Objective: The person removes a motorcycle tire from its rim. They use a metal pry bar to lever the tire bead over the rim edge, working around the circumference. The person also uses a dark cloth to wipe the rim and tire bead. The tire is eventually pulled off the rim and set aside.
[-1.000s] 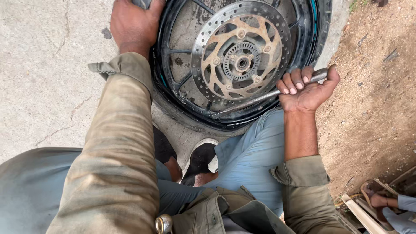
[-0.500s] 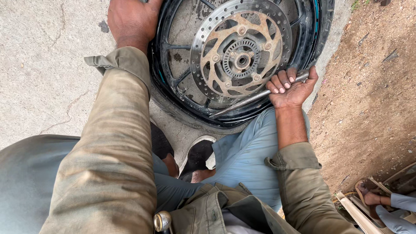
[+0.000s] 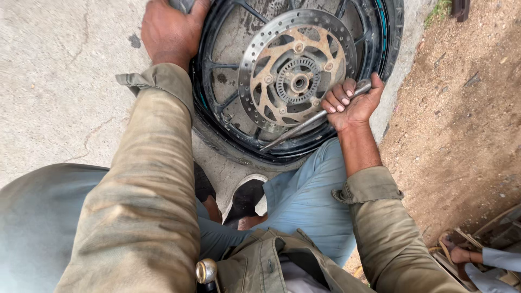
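A black motorcycle wheel (image 3: 217,103) lies flat on the concrete, its rusty drilled brake disc (image 3: 255,65) facing up, the tyre (image 3: 393,38) still around the rim. My right hand (image 3: 350,103) is closed around a long steel tyre lever (image 3: 296,130); the lever's tip sits at the near rim edge. My left hand (image 3: 171,30) grips the tyre and a grey tool at the wheel's far left edge. Both arms wear dirty khaki sleeves.
My knees in light blue trousers (image 3: 306,201) and a sandalled foot (image 3: 247,198) press close to the wheel's near side. Grey cracked concrete (image 3: 59,92) lies left, brown dirt (image 3: 461,125) right. Another person's sandalled foot (image 3: 461,252) shows at bottom right.
My right hand has pulled the lever inward over the wheel, toward the brake disc. The view has shifted slightly closer. My left hand stays on the tyre's edge.
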